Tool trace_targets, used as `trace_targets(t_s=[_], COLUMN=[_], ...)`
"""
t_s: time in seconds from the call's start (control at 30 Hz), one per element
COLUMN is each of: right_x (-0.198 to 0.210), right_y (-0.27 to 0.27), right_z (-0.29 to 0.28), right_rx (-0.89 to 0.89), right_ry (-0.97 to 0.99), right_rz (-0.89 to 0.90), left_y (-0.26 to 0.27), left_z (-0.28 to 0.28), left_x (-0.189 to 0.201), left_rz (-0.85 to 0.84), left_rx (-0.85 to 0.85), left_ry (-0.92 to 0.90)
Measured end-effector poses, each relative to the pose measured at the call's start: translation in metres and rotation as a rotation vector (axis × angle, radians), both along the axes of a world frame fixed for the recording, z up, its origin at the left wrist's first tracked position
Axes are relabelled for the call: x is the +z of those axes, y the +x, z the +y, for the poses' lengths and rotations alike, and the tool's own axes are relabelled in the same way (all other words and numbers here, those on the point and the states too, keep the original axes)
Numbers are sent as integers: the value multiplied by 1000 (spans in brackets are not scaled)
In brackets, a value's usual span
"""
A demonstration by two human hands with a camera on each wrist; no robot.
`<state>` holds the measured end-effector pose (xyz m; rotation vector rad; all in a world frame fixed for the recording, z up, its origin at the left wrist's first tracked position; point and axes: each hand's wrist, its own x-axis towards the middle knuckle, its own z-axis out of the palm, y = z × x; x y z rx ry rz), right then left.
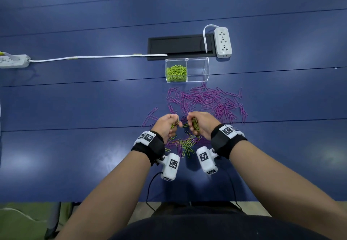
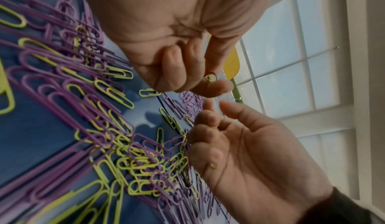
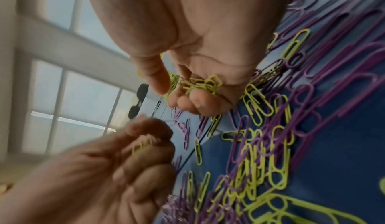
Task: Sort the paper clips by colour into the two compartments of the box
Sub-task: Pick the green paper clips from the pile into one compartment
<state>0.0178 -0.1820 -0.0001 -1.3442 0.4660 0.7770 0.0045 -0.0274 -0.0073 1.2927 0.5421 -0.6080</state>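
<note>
Between the curled fingers of the left hand (image 1: 166,125) sit a few green clips (image 1: 174,124); the right hand (image 1: 200,124) grips a fuller bunch. Below the fingertips, green and purple clips (image 1: 203,99) lie mixed. Best to keep both grips tight, then tip them into the box (image 1: 187,70) beyond, left compartment.

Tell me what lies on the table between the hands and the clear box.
In the head view, a spread of purple clips covers the table between the box and both hands.

L power strip (image 1: 13,61) cut by frame edge; left hand (image 3: 116,166) blurred.
</note>
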Motion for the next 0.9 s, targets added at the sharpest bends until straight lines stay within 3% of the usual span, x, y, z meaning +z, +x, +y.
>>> trace_targets(t_s=[0.2,0.33,0.53,0.67,0.73,0.8,0.9], right_x=[-5,-5,5,8,8,7,3], right_y=[-5,-8,-15,-15,-13,-7,5], right_z=[9,3,3,5,4,-2,-19], right_rx=[312,458,648,687,658,614,562], right_ry=[-267,-539,-677,-742,-751,-806,-948], right_rz=[-345,-592,-693,-688,-651,-599,-530], left_y=[-2,-3,-3,-3,-3,-3,-2], left_z=[3,8,10,9,11,15,22], left_x=[3,2,-1,-3,-9,-14,-17], left_rz=[30,28,-40,-24,-49,-128,-284], left_rx=[-7,-15,-138,-123,-121,-178,-383], left_ry=[-154,-99,150,199,323,574,898])
